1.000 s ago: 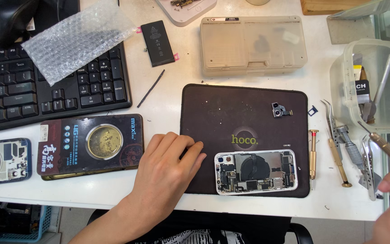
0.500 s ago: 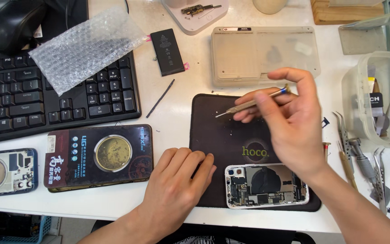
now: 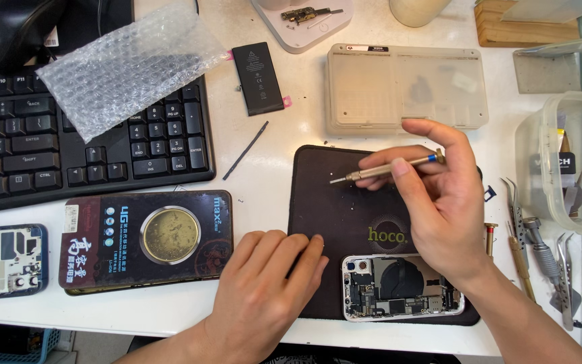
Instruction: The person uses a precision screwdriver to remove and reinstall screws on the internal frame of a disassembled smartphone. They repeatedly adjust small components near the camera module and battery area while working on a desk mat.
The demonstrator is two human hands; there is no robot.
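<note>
A black keyboard (image 3: 82,145) lies at the far left of the white tabletop (image 3: 264,195), partly under a bubble-wrap sheet (image 3: 129,64). Just right lies a black phone battery (image 3: 258,78), then a beige parts case (image 3: 405,87). Tweezers (image 3: 514,209) rest at the right, beside a clear plastic tub (image 3: 560,162).

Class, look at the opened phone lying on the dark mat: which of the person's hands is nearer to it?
Right. The right hand, holding a thin screwdriver, is just above the opened phone. The left hand rests flat on the dark mat's edge, beside the phone's left end.
</note>
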